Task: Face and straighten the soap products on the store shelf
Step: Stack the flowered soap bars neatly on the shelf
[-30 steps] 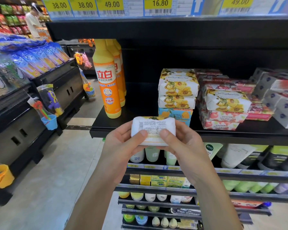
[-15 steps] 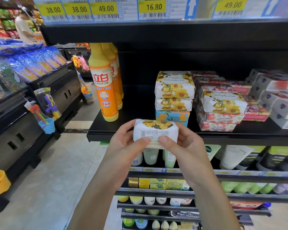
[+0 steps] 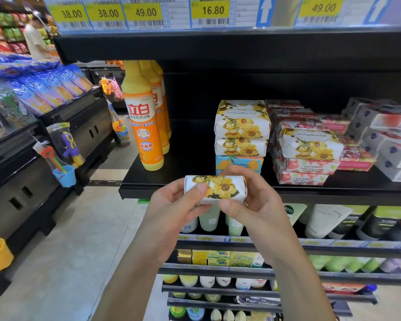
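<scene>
A white soap bar with yellow flowers (image 3: 220, 187) is held between both hands in front of the black shelf's edge (image 3: 162, 195). My left hand (image 3: 174, 216) pinches its left end, thumb on the front. My right hand (image 3: 257, 209) grips its right end, fingers behind, thumb beneath. Its flowered side faces me. Behind it stands a stack of yellow-flower soaps (image 3: 242, 126) on a blue soap box (image 3: 239, 163). To the right, another flower soap (image 3: 310, 144) lies tilted on red-patterned soaps (image 3: 303, 170).
Orange detergent bottles (image 3: 144, 126) stand at the shelf's left. White and grey boxes (image 3: 387, 140) are piled at the right. Lower shelves hold tubes (image 3: 322, 223) and small jars. Left of the aisle floor is a black display case (image 3: 33, 172) with hanging toys. A person (image 3: 35, 40) stands far left.
The soap bar has been rotated in my hands: its barcode side faced me before, now the flowered side does. Both hands kept hold of it.
</scene>
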Action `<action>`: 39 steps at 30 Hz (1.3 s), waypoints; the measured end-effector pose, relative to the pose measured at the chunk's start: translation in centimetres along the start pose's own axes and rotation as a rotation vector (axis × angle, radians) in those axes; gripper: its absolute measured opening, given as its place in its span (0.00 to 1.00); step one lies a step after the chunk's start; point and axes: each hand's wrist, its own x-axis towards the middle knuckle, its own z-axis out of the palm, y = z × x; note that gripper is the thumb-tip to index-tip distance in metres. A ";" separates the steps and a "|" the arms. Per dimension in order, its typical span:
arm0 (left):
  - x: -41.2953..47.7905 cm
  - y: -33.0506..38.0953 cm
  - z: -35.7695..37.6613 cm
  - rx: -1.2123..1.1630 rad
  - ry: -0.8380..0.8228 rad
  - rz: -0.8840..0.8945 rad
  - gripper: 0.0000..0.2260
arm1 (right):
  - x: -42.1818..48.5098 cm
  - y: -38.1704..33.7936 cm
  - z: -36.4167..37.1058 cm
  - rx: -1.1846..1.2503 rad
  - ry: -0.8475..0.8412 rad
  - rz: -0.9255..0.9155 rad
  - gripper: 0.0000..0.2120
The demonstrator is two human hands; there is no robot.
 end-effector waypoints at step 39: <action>0.5 0.0 -2.0 -0.050 0.058 0.004 0.19 | -0.2 -1.5 1.5 -0.685 -0.038 -0.134 0.38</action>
